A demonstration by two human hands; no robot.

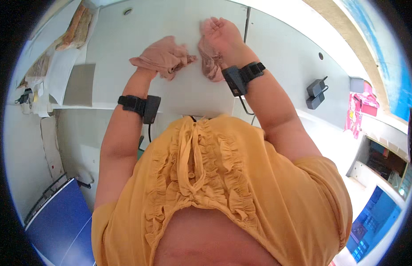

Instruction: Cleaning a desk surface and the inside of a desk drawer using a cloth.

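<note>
A dusty-pink cloth (164, 56) is draped over my left hand and covers it down to the wrist. The fingers are hidden, so their grip does not show. My right hand (222, 31) is bare and a little blurred, palm side showing and fingers curled. Crumpled fabric of the same pink, a second cloth piece (211, 65), lies against the thumb side of the right hand and wrist. A narrow gap separates the two pink pieces. Both hands are over a pale grey tabletop (179, 20).
A black power adapter (315, 93) with a short cable lies on the right of the tabletop. Black devices are strapped to both wrists, with cables hanging down. At left are papers (61, 73) and brown wrapped material (74, 26). A pink patterned cloth (354, 113) hangs at the right.
</note>
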